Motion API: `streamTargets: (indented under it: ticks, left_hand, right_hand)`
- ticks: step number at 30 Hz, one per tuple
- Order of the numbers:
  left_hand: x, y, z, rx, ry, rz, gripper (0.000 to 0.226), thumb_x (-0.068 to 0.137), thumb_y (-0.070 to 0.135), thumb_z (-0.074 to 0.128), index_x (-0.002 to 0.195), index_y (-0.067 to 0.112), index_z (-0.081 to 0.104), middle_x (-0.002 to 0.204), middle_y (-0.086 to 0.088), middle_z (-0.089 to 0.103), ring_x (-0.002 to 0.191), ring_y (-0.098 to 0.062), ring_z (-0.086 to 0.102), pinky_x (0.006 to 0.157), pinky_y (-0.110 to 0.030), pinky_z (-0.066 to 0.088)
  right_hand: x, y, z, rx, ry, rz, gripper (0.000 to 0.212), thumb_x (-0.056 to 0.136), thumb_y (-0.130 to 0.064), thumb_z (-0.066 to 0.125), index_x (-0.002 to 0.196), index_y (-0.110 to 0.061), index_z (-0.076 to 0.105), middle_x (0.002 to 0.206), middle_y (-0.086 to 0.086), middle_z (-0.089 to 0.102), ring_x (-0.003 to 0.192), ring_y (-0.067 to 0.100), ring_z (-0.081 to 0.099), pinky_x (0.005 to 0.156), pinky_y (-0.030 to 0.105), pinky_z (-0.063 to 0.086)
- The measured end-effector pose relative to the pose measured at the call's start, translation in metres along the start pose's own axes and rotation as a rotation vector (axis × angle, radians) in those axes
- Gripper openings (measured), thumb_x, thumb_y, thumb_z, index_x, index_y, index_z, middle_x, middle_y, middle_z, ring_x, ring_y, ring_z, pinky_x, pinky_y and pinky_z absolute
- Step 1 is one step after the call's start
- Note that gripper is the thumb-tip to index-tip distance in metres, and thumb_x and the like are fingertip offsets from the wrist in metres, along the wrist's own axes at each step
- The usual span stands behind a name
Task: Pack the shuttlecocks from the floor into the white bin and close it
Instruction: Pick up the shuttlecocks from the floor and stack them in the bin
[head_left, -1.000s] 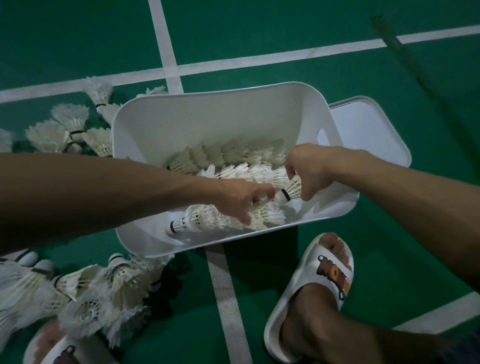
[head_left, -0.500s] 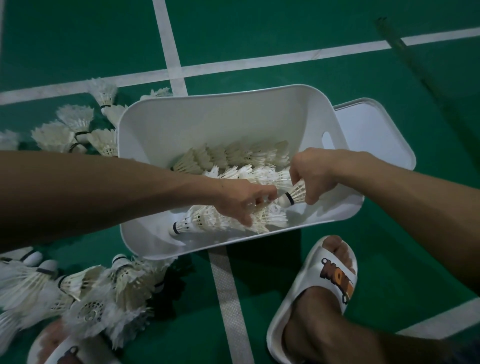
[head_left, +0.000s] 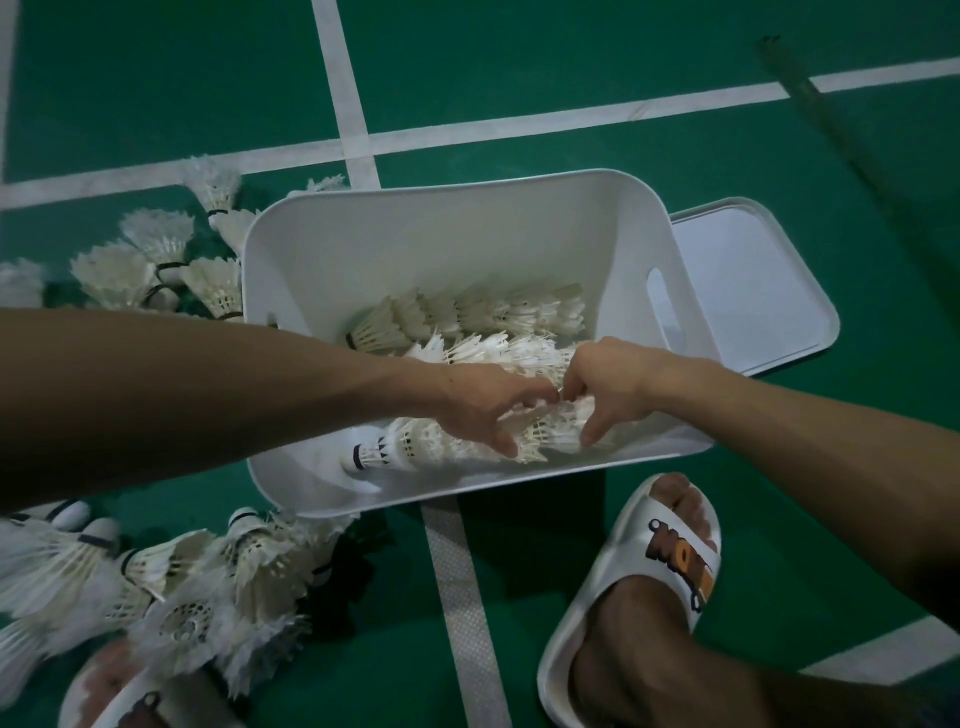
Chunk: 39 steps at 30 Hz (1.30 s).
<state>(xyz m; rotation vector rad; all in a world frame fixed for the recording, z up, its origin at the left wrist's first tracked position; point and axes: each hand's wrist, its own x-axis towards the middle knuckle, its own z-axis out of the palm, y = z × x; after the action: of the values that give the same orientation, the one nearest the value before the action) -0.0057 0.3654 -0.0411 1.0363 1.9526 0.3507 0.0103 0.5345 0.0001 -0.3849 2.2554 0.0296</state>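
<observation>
The white bin (head_left: 467, 197) stands on the green floor with three rows of nested shuttlecocks lying inside. My left hand (head_left: 493, 410) reaches in from the left and grips the front row of shuttlecocks (head_left: 405, 449) near its feathered end. From the right, my right hand (head_left: 608, 395) holds a shuttlecock pressed into that same end, so the two hands touch. The back row (head_left: 467, 312) and the middle row (head_left: 509, 348) lie untouched. Beside the bin's right wall the bin's lid (head_left: 753, 280) lies flat on the floor.
Loose shuttlecocks (head_left: 135, 260) lie on the floor left of the bin, and a bigger pile (head_left: 182, 587) sits at the front left. My feet in white slippers (head_left: 649, 571) are below the bin. A dark pole (head_left: 831, 135) crosses the upper right.
My right hand has moved left and pushed its shuttlecock into the end of the front row, so the cork with the black band is now hidden. The hands have come together.
</observation>
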Motion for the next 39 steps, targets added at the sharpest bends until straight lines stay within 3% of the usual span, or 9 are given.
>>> streamTargets:
  ticks: [3,7,10,15,22,25,29,35,39]
  left_hand:
    - [-0.013,-0.001,0.001,-0.027,0.048,0.017,0.086,0.086,0.022,0.069,0.151,0.026,0.013,0.152,-0.005,0.037,0.127,-0.023,0.048,0.105,-0.032,0.036]
    - [-0.031,-0.004,-0.005,-0.028,0.091,0.0,0.067,0.088,0.017,0.066,0.144,0.022,0.031,0.142,-0.002,0.048,0.122,-0.016,0.05,0.098,-0.028,0.042]
    - [-0.041,-0.011,-0.004,0.021,0.071,-0.023,0.057,0.089,0.021,0.065,0.139,0.023,0.038,0.13,-0.001,0.054,0.11,-0.014,0.054,0.093,-0.031,0.047]
    - [-0.052,-0.028,-0.005,0.074,0.008,-0.061,0.068,0.085,0.02,0.07,0.142,0.025,0.035,0.135,0.0,0.051,0.114,-0.016,0.051,0.097,-0.036,0.045]
    - [-0.054,-0.033,0.0,0.15,-0.067,-0.043,0.086,0.08,0.019,0.075,0.147,0.034,0.024,0.154,0.002,0.029,0.134,-0.018,0.035,0.102,-0.032,0.032]
    - [-0.051,-0.035,-0.001,0.148,-0.067,-0.049,0.087,0.081,0.015,0.073,0.149,0.033,0.021,0.152,0.001,0.033,0.132,-0.019,0.038,0.097,-0.03,0.034]
    - [-0.048,-0.037,-0.003,0.167,-0.098,-0.046,0.083,0.082,0.015,0.073,0.147,0.033,0.024,0.151,0.001,0.034,0.132,-0.02,0.039,0.104,-0.037,0.036]
    - [-0.045,-0.04,-0.001,0.198,-0.087,-0.049,0.071,0.084,0.016,0.07,0.142,0.03,0.033,0.146,0.0,0.04,0.127,-0.021,0.044,0.099,-0.037,0.041]
    - [-0.044,-0.04,-0.001,0.179,-0.095,-0.049,0.069,0.084,0.016,0.07,0.142,0.028,0.035,0.141,-0.001,0.045,0.121,-0.019,0.048,0.095,-0.034,0.043]
  right_hand:
    - [0.002,0.003,0.0,0.018,-0.007,0.027,0.068,0.065,-0.043,0.085,0.124,-0.016,0.064,0.116,0.0,0.069,0.103,0.022,0.063,0.092,0.033,0.051]
    - [0.003,0.004,-0.002,0.0,-0.049,0.035,0.071,0.065,-0.041,0.086,0.126,-0.015,0.062,0.115,0.0,0.068,0.101,0.021,0.062,0.085,0.028,0.049]
    - [0.0,0.001,-0.008,-0.004,-0.055,0.043,0.066,0.068,-0.034,0.085,0.127,-0.013,0.062,0.121,0.002,0.066,0.108,0.023,0.061,0.092,0.031,0.049]
    - [-0.003,-0.003,-0.01,-0.055,-0.044,0.072,0.064,0.072,-0.02,0.084,0.129,-0.012,0.058,0.121,0.005,0.065,0.106,0.024,0.061,0.083,0.027,0.046]
    - [0.005,0.0,0.002,-0.057,-0.015,0.065,0.06,0.071,-0.013,0.084,0.124,-0.013,0.057,0.117,0.004,0.063,0.093,0.017,0.053,0.077,0.024,0.04]
    - [0.005,0.004,-0.001,0.009,-0.007,0.044,0.062,0.067,-0.011,0.086,0.117,-0.016,0.05,0.112,0.004,0.062,0.093,0.02,0.053,0.079,0.029,0.045]
    - [0.004,0.003,0.0,0.067,-0.038,0.0,0.074,0.067,-0.005,0.085,0.126,-0.025,0.045,0.107,0.0,0.061,0.088,0.017,0.055,0.085,0.036,0.05]
    - [0.009,0.008,0.002,0.027,-0.027,-0.076,0.041,0.069,-0.007,0.083,0.104,-0.017,0.063,0.107,-0.001,0.066,0.075,0.005,0.053,0.064,0.018,0.039]
    - [0.01,0.007,0.005,-0.022,-0.012,-0.093,0.038,0.07,-0.007,0.082,0.101,-0.017,0.062,0.104,0.0,0.065,0.078,0.01,0.053,0.067,0.021,0.04]
